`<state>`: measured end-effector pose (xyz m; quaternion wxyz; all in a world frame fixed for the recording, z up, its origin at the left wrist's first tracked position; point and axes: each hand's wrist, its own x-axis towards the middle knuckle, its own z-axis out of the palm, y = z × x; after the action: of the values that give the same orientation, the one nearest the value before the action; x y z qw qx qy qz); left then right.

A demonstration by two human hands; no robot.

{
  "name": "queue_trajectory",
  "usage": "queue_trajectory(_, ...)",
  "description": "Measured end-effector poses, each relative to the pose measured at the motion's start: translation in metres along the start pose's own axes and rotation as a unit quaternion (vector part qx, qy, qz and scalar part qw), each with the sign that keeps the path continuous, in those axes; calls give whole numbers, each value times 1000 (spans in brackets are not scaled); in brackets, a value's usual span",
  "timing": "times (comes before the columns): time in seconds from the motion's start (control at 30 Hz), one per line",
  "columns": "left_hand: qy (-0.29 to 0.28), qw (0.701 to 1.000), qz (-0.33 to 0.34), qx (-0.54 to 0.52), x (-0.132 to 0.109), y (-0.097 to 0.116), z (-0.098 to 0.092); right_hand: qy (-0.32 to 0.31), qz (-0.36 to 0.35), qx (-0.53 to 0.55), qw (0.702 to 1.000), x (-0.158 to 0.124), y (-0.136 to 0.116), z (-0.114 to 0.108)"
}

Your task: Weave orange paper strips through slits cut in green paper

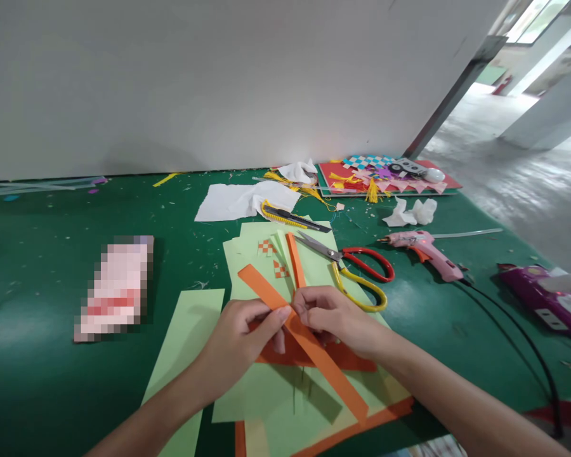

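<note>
1. The green surface (171,260) carries everything; the paper work lies straight in front of me.
2. Pale green sheets (257,400) are spread beneath my hands, with a red-orange sheet (352,358) on top. One pale green piece (185,343) lies to the left.
3. The long orange strip (330,371) slants above these sheets, between my two hands. I judge its cutting done, since its edges run straight and it is separate from any sheet. It looks flat and loose, so shaping or joining seems left undone.
4. My left hand (254,330) pinches the long strip near its middle, thumb on top. My right hand (326,317) has its fingers drawn in close beside it; I cannot tell what, if anything, they grip.
5. The scissors (335,255) lie just beyond my right hand, blades slightly parted.
6. A shorter orange strip (295,257) runs away from my right fingertips, beside narrow pale green strips (280,246).
7. Two small checked pieces (280,269) lie on the sheets, looking finished to me.
</note>
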<state>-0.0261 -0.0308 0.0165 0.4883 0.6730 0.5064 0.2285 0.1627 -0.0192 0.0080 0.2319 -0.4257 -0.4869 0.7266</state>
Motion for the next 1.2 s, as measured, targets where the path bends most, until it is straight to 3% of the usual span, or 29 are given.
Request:
queue_trajectory(0.3,-88,994,-26,-61,0,-4,5,-1,-8,-1,1000,0,1,1)
queue_trajectory(0.67,-1,1000,-9,6,-1,1,-1,4,-1,-29,1000,0,-1,0)
queue_trajectory(0.8,2,1000,-11,-8,1,-1,-1,7,-1,-26,1000,0,0,0)
queue_trajectory(1.0,-64,996,-24,-52,1,-2,4,4,0,-6,1000,1,2,1)
queue_trajectory(1.2,1,999,-15,-30,0,2,1,8,8,-19,1000,1,1,0)
